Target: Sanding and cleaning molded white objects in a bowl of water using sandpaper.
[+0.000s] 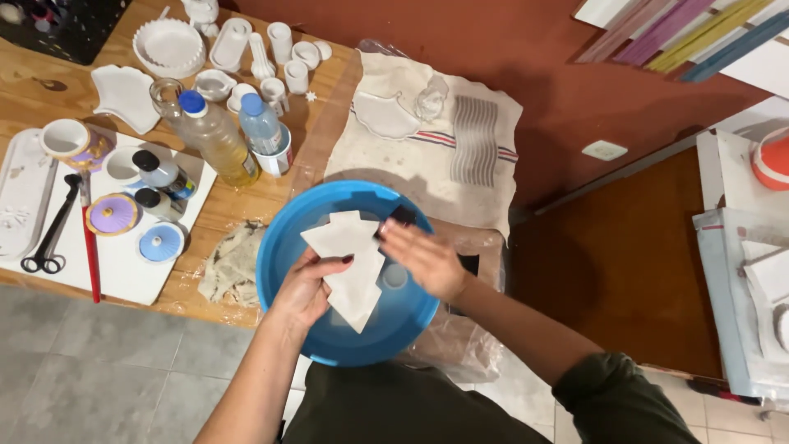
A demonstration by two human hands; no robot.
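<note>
My left hand (302, 289) holds a flat white tree-shaped piece (352, 259) from below, over a round blue basin (283, 247). My right hand (423, 259) presses a small dark block (400, 216) against the upper right edge of the white piece, fingers flat over it. The basin sits at the edge of the wooden table (49, 103), close to my body.
Behind the basin a stained cloth (427, 152) carries a white dish (384, 115). To the left stand two plastic bottles (215, 136), white moulds and cups (168, 45), a crumpled rag (232, 265), and a white board (123, 263) with small jars, scissors (49, 234) and a red tool (90, 255).
</note>
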